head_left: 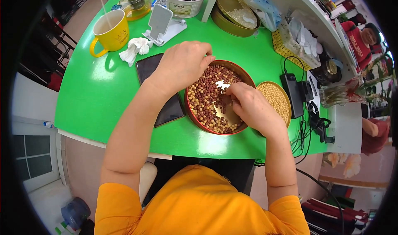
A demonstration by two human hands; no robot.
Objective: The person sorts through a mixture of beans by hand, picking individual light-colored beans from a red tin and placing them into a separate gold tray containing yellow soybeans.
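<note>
Reddish-brown and cream loose beans (202, 106): heaped round the inside of the tin, shiny bottom showing in the middle, little long axes pointing every which way
Round red-rimmed metal tin (243, 73): flat on the glossy green worktop (89, 110) in front of the person, opening straight up, basically a circle so it's the same length every way
Right bare grip (258, 110): fingers bunched and dipped in over the bare patch, can't tell if they're pinching a bean
Left bare grip (182, 65): curled at the tin's far-left rim, can't tell if it's clamped on anything
Round gold dish of pale beans (275, 99): just right of the tin, partly behind the right wrist
Black flat phone (171, 110): under the left forearm, slanting away to the left
</note>
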